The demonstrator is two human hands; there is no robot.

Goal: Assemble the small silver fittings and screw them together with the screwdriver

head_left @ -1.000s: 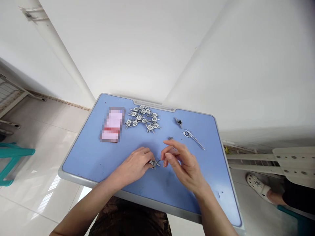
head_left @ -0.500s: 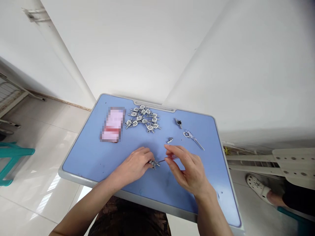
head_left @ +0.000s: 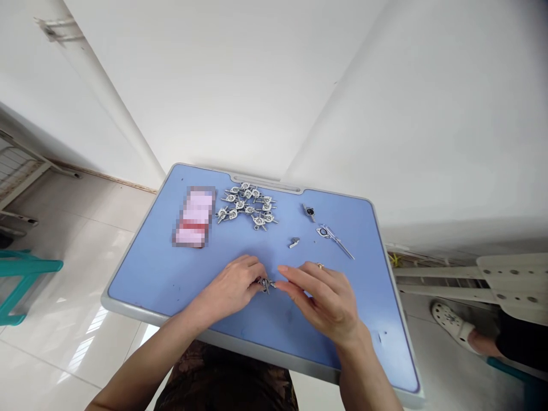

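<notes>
Near the front middle of the blue table, my left hand [head_left: 236, 284] pinches a small metal part [head_left: 266, 283] between thumb and fingers. My right hand [head_left: 323, 294] is at the right side of that part, its thumb and index fingertips close together beside the part's end; what they grip, if anything, is hidden. Several similar metal parts [head_left: 249, 210] lie grouped toward the table's back. A small loose metal piece [head_left: 294, 242] lies beyond my right hand. Farther right are a dark-centred metal part [head_left: 309, 212] and a flat metal plate [head_left: 322, 232] touching a thin screwdriver [head_left: 340, 244].
A blurred pink phone-like object [head_left: 195, 218] lies at the table's left. The blue table [head_left: 171, 285] has a grey raised rim and stands against a white wall. A green stool [head_left: 28, 279] is at left; another person's foot in a white clog [head_left: 451, 322] is at right.
My right hand has moved slightly left, up to the metal part in my left hand. The thin red tool seen at its fingertips earlier no longer shows. The view has shifted slightly.
</notes>
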